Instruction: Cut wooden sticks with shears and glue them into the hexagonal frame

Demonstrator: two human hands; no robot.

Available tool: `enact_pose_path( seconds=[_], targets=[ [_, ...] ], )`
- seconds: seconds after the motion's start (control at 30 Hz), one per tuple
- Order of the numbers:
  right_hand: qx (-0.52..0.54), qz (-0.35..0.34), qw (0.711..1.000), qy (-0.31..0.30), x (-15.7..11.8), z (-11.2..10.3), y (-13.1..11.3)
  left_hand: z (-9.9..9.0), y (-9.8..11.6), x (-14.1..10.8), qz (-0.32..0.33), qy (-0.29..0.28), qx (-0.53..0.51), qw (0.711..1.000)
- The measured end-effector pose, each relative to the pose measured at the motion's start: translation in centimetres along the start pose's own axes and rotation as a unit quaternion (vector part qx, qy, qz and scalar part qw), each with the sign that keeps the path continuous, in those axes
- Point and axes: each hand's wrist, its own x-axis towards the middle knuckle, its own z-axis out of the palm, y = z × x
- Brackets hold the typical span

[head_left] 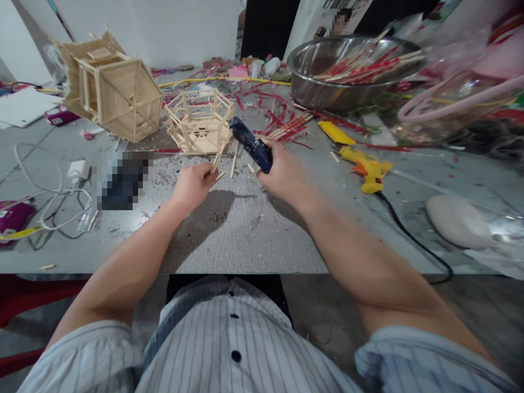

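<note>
My left hand point(195, 184) is closed in a pinch on a thin wooden stick point(216, 162), just in front of a hexagonal stick frame point(199, 143). My right hand point(284, 177) is wrapped round a dark blue elongated tool point(250, 144), which points up and to the left; its exact kind is unclear. Short loose sticks lie between the hands, among them a stick point(233, 161) below the frame. At the left, a larger stick-built model point(131, 101) lies tilted, its hexagonal base facing me.
A yellow glue gun point(370, 170) lies right of my right hand, its black cord running over the table edge. Behind stands a steel basin point(305, 90) holding red and plain sticks. A white charger point(78, 172) with tangled cables is at left. A person is in the background.
</note>
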Motion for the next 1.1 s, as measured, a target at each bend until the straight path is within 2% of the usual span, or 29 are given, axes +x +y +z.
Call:
enact_pose_path(
  seconds=[0.13, 0.27, 0.43, 0.73, 1.1],
  targets=[
    [-0.055, -0.023, 0.997, -0.054, -0.3, 0.6, 0.0, 0.0, -0.2, 0.2, -0.022, 0.017, 0.093, 0.995],
    [-0.068, -0.051, 0.994, -0.069, -0.6, 0.8, -0.4, 0.1, -0.2, 0.3, -0.027, 0.009, 0.14, 0.99],
    [-0.094, -0.051, 0.99, -0.092, -0.8, 0.7, -0.9, 0.2, 0.1, 0.3, -0.014, -0.006, 0.192, 0.981],
    [-0.105, -0.061, 0.989, -0.085, -1.2, 0.4, -1.3, 0.3, -0.1, 0.2, 0.006, -0.012, 0.218, 0.976],
    [-0.117, -0.057, 0.989, -0.077, -1.3, 0.1, -1.5, 0.4, 0.0, 0.2, -0.001, -0.008, 0.228, 0.974]
  ],
)
